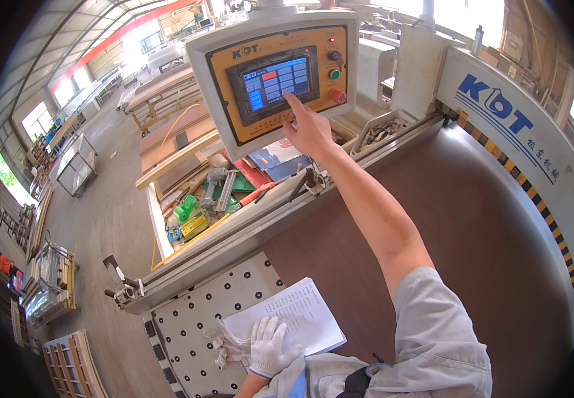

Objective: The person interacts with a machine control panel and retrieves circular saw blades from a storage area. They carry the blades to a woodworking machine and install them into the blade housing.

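Note:
My right hand (312, 130), bare, reaches up to the control panel (217, 107) of a KDT woodworking machine. Its index fingertip is at the lower edge of the touchscreen (272, 82), and the other fingers are curled. My left hand (272, 348), in a white knitted glove, lies flat on a stack of printed papers (312, 313). A second, loose knitted glove (227, 343) lies crumpled beside it, partly under the papers' edge or the hand. The papers rest across a dark brown panel (336, 253) and the perforated machine table (192, 323).
A metal guide fence (207, 258) runs behind the table. Beyond it, a tray holds a green tape dispenser (185, 208), a pneumatic cylinder (220, 186) and other tools. The machine housing (505, 124) with a striped edge stands at right. A cart (75, 164) stands at left.

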Available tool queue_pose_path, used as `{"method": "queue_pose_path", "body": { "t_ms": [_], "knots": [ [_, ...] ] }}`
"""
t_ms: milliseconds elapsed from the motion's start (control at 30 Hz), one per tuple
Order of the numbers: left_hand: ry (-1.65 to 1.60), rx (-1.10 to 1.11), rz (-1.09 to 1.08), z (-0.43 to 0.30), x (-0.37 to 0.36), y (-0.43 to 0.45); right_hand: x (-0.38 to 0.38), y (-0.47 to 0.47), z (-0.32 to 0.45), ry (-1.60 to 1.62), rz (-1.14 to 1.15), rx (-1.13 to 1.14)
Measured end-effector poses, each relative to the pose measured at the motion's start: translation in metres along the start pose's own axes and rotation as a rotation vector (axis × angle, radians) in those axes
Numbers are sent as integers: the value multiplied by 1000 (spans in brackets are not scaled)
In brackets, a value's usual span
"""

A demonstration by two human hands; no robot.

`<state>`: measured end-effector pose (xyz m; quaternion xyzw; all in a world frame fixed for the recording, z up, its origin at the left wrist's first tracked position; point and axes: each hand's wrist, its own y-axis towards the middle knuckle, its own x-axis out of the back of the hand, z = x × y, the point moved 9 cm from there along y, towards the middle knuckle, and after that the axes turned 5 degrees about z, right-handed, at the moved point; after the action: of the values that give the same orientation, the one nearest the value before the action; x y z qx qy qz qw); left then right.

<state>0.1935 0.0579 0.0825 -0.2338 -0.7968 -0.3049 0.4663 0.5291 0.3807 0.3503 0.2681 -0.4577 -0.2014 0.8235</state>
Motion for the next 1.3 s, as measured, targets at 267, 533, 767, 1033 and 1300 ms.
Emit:
{"method": "queue_pose_path", "body": {
  "t_ms": [267,533,767,1033,1300],
  "knots": [
    [3,-4,-7,0,-1,-1,4,3,-8,-40,-19,-44],
    [-5,1,12,0,0,0,4,2,-4,-77,-25,-28],
    [-19,3,9,1,-1,0,1,1,5,-77,-15,27],
    [-12,5,5,1,-2,-1,0,3,7,-46,9,11],
    [-15,16,13,2,-2,-1,-1,4,10,-45,2,13]
  ]
}}
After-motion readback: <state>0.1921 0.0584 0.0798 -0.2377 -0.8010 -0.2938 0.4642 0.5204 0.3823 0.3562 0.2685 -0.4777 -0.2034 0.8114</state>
